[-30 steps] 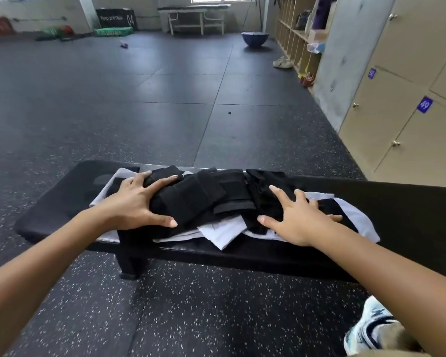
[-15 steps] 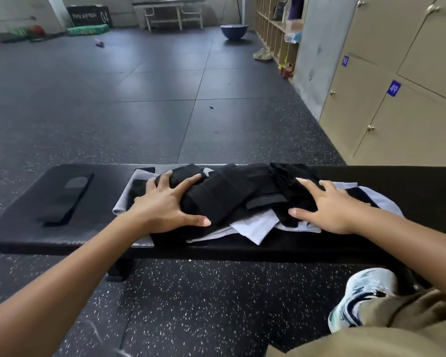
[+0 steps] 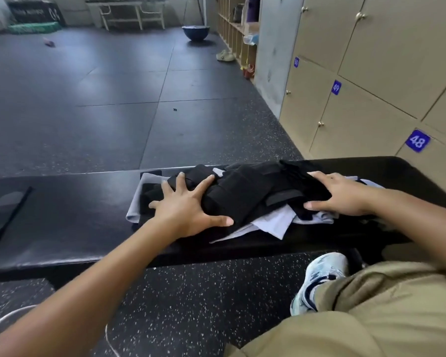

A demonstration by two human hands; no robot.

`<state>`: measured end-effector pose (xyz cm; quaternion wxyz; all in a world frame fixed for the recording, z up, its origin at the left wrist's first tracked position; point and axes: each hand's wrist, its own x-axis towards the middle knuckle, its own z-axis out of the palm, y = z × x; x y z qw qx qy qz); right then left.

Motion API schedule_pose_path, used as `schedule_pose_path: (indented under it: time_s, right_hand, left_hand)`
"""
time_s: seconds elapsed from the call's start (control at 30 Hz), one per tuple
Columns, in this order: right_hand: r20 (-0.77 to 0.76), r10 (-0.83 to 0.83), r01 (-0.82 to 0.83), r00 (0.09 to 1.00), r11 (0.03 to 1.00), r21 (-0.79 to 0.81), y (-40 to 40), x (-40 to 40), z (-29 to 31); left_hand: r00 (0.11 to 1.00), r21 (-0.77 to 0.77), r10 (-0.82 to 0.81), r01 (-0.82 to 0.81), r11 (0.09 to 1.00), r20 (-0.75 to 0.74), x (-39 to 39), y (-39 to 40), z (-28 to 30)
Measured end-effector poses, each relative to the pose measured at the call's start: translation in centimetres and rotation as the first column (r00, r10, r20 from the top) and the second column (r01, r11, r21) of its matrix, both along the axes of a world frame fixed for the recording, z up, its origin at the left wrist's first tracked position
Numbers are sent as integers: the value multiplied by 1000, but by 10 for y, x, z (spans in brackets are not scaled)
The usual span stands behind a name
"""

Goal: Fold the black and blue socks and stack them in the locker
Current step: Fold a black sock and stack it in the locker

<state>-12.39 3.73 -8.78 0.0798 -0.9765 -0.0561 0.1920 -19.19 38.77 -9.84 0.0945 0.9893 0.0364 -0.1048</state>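
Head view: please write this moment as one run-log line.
left hand: spread flat on sock pile | right hand: flat on pile, other end | pile: on bench | lockers: shut

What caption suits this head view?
Both hands, left and right, press flat on a sock pile on a black bench beside closed lockers.

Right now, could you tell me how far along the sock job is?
Done: black socks look folded into a pile on the bench. In hand: the left hand and right hand press its ends. Left: lockers are shut; nothing is stacked inside.
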Motion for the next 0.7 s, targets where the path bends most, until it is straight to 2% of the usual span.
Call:
schedule_pose_path:
  time_s: [0.47, 0.7]
  right_hand:
    - [23, -176, 176, 984, 983, -42, -124, 4, 9]
    - [57, -233, 235, 971, 971, -47, -149, -1, 11]
  left_hand:
    - [998, -12, -67, 67, 998, -13, 26, -143, -2]
    - [996, -53, -86, 85, 995, -6, 29, -171, 1]
